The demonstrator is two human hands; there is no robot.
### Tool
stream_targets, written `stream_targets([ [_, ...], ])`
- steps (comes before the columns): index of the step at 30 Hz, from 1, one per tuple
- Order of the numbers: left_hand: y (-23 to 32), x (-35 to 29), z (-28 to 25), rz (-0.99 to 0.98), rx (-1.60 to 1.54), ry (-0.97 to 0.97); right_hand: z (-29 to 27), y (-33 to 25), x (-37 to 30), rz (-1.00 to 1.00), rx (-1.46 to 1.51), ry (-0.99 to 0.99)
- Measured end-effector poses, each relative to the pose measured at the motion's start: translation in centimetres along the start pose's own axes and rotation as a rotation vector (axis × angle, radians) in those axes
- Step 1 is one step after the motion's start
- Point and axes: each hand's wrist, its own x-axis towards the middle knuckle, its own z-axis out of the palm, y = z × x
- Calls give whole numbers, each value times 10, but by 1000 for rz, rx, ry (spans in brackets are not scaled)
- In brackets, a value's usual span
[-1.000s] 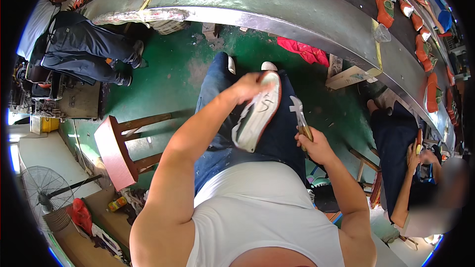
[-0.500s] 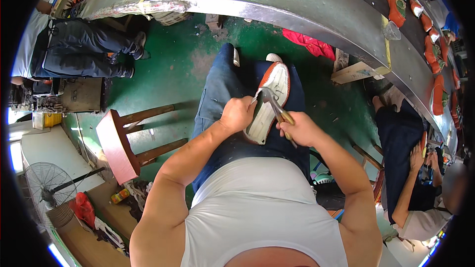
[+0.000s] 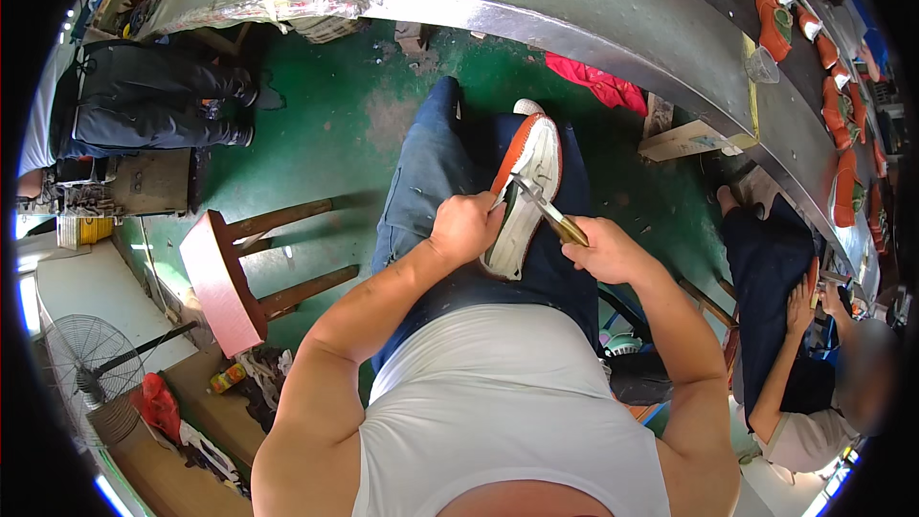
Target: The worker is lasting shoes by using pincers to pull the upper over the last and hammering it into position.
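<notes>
A shoe (image 3: 544,155) rests sole-up across my lap, toe pointing away from me. Its underside is off-white, edged by an orange-red upper with light stitching. My left hand (image 3: 466,228) is closed at the shoe's left edge near the middle, with a small pale bit at its fingertips that I cannot make out. My right hand (image 3: 609,249) grips a pliers-like metal tool (image 3: 571,230) by its brass-coloured handle. The tool's metal head lies over the sole, close to my left fingertips. My right palm hides the handle's end.
A long grey workbench (image 3: 574,0) curves across the far side, with several orange shoes (image 3: 773,24) at right. A reddish stool (image 3: 222,282) and a fan (image 3: 91,364) are at left. One person (image 3: 158,96) stands far left; another (image 3: 799,325) sits at right. Red cloth (image 3: 598,82) lies under the bench.
My right hand has shifted slightly right and turned the tool, so its head now points toward the shoe's left edge. The shoe has tilted a little. The person at left has moved slightly left.
</notes>
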Motion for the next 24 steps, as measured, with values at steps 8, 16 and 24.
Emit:
stream_targets([
  [8,6,-4,8,219,105,98,-25,-8,3,20,-96,-126],
  [16,-32,47,40,-226,-530,97,-37,-47,12,-77,-735,-31],
  [24,-33,38,31,-363,-1461,-318,36,33,43,-318,-209,295],
])
